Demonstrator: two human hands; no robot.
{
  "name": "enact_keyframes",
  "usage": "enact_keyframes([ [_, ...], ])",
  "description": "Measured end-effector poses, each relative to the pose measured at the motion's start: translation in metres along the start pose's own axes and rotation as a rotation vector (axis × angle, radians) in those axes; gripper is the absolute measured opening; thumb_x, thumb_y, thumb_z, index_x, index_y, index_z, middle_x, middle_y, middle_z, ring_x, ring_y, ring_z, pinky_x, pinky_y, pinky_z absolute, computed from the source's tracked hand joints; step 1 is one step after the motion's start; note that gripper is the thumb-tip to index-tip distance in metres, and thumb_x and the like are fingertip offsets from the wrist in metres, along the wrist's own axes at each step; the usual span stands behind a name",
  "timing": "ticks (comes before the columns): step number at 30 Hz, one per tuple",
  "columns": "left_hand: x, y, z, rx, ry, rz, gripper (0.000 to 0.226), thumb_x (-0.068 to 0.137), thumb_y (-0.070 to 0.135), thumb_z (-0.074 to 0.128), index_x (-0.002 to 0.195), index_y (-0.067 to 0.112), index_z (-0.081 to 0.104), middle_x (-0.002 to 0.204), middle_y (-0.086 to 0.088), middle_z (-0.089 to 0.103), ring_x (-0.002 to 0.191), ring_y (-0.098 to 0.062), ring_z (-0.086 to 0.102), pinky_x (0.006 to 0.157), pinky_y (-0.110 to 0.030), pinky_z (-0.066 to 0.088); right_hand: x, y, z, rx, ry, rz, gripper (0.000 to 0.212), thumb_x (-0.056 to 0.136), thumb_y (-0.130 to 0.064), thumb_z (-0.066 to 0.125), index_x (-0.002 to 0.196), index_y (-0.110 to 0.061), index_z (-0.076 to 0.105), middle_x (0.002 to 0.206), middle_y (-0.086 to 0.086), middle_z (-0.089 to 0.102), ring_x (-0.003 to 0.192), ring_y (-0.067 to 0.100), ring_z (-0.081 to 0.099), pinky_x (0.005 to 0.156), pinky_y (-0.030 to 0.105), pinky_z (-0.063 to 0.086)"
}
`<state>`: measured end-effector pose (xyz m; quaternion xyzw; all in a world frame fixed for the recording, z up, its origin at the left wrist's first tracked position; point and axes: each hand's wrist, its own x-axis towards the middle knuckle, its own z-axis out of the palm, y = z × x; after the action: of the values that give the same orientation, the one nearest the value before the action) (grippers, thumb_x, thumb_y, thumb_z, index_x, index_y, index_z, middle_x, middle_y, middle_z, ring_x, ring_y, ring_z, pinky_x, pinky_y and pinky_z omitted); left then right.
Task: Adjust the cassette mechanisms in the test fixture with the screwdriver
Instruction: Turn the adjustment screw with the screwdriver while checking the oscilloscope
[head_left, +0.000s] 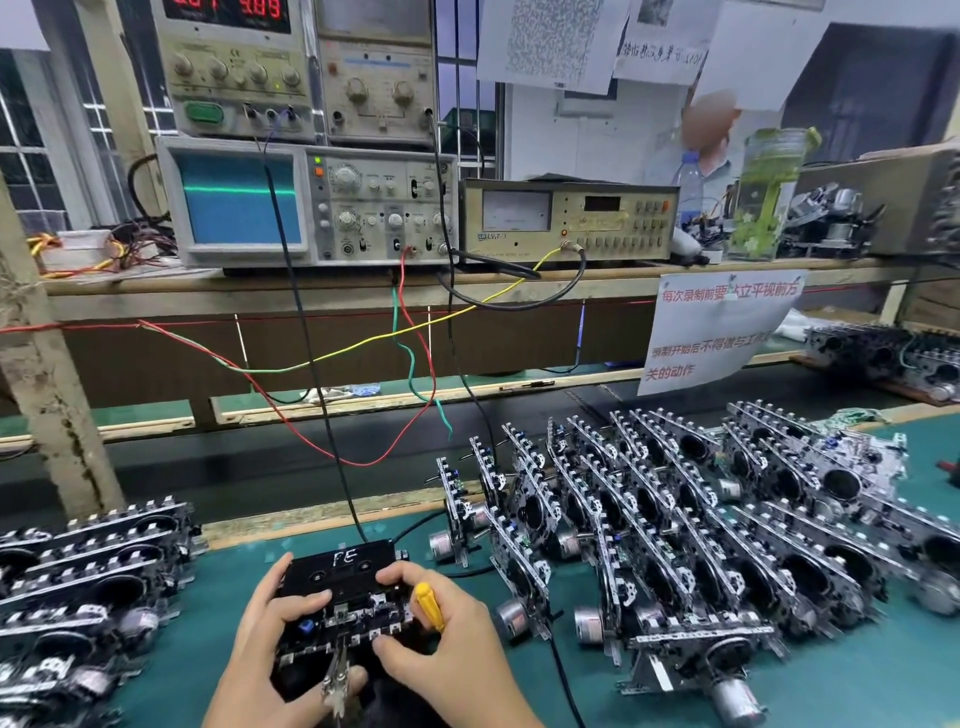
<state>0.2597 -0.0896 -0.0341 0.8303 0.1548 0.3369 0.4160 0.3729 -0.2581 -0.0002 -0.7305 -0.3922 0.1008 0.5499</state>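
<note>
Yellow-handled screwdriver sits tucked in right hand, fingers curled round it while pressing the cassette mechanism at the counter's front edge. Left hand grips its left side, likely steadying it. Black test cassette on top. Rows of mechanisms crowd right; oscilloscope leads hang over.

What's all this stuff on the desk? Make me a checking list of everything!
Surface: green mat on the workbench.
Job's things: cassette mechanism with a black cassette marked FE; yellow-handled screwdriver.
Clutter: rows of cassette mechanisms at right and at left.
Grippers: left hand grips the mechanism; right hand holds the screwdriver and the mechanism.
Cables: black lead; red wire.
Surroundings: oscilloscope, green trace showing.
</note>
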Motion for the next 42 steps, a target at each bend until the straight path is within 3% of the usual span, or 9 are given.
enact_keyframes([
  [3,0.001,0.003,-0.012,-0.005,-0.113,0.025,0.071,0.060,0.029,0.093,0.117,0.054,0.059,0.152,0.039,0.025,0.144,-0.001,0.033,0.115,-0.043,0.033,0.001,-0.001,0.003,-0.017,0.049,0.003,0.040,0.078,-0.039,0.073,0.115,-0.050,0.061,0.077,-0.036,0.054,0.076,-0.006,0.051,0.071,0.008,0.039],
  [8,0.009,0.026,-0.031,0.039,-0.173,-0.008,0.039,0.070,0.064,0.059,0.108,0.055,0.061,0.150,0.042,0.024,0.137,0.019,0.025,0.104,-0.017,0.027,-0.001,-0.005,-0.001,-0.048,0.041,0.036,0.042,0.083,-0.029,0.077,0.115,-0.051,0.061,0.105,-0.030,0.064,0.105,-0.012,0.055,0.082,0.003,0.039],
  [11,0.034,0.042,-0.029,0.228,-0.181,-0.014,0.012,0.085,0.048,0.069,0.088,0.038,0.064,0.137,0.028,0.048,0.135,0.007,0.038,0.100,-0.019,0.030,-0.004,-0.008,-0.006,-0.110,-0.016,0.027,0.053,0.084,-0.029,0.076,0.125,-0.056,0.055,0.117,-0.026,0.056,0.109,-0.011,0.051,0.086,0.004,0.037],
  [17,0.082,0.073,-0.033,0.527,-0.391,-0.134,0.046,0.063,0.053,0.080,0.096,0.035,0.053,0.095,0.022,0.059,0.090,0.000,0.059,0.081,-0.028,0.049,-0.021,-0.004,0.010,-0.197,0.008,-0.062,0.072,0.084,-0.024,0.073,0.141,-0.043,0.033,0.141,-0.034,0.032,0.134,-0.005,0.036,0.103,0.006,0.031],
  [22,0.071,0.071,-0.047,0.465,-0.045,0.068,0.032,0.075,0.057,0.074,0.096,0.041,0.055,0.087,0.026,0.062,0.084,0.010,0.057,0.070,-0.009,0.039,-0.014,-0.006,0.008,-0.305,-0.040,-0.069,0.062,0.087,-0.036,0.069,0.131,-0.049,0.028,0.133,-0.041,0.024,0.130,-0.012,0.030,0.097,-0.001,0.026],
  [28,0.025,0.015,-0.053,0.676,0.168,-0.198,0.031,0.090,0.021,0.069,0.116,0.005,0.065,0.113,-0.022,0.061,0.103,-0.045,0.056,0.093,-0.058,0.041,0.003,-0.014,0.009,-0.541,-0.144,-0.296,0.046,0.094,-0.019,0.065,0.136,-0.025,0.047,0.139,-0.017,0.043,0.135,-0.001,0.027,0.113,0.012,0.015],
  [34,-0.004,-0.006,-0.058,0.984,-0.229,-0.465,0.044,0.105,0.046,0.030,0.147,0.035,0.040,0.151,-0.001,0.042,0.138,-0.028,0.042,0.113,-0.040,0.034,0.016,-0.023,0.006,-0.537,-0.131,-0.317,0.020,0.092,-0.009,0.067,0.109,-0.009,0.057,0.114,0.000,0.059,0.111,0.018,0.045,0.094,0.037,0.042],
  [38,-0.001,0.019,-0.067,0.654,-0.048,-0.280,0.027,0.096,0.042,0.056,0.121,0.039,0.066,0.121,0.001,0.069,0.108,-0.031,0.064,0.098,-0.052,0.047,0.025,-0.046,-0.002,-0.337,-0.102,-0.240,0.018,0.092,-0.010,0.069,0.107,-0.007,0.060,0.108,0.002,0.061,0.107,0.017,0.048,0.095,0.036,0.039],
  [42,0.007,0.089,-0.054,-0.139,-0.056,-0.297,0.056,0.065,0.081,0.061,0.116,0.058,0.063,0.104,0.031,0.071,0.096,-0.004,0.072,0.076,-0.029,0.061,0.019,-0.077,-0.020,-0.217,0.027,-0.191,0.022,0.091,-0.020,0.072,0.099,-0.010,0.053,0.100,0.000,0.062,0.096,0.019,0.050,0.085,0.038,0.041],
])
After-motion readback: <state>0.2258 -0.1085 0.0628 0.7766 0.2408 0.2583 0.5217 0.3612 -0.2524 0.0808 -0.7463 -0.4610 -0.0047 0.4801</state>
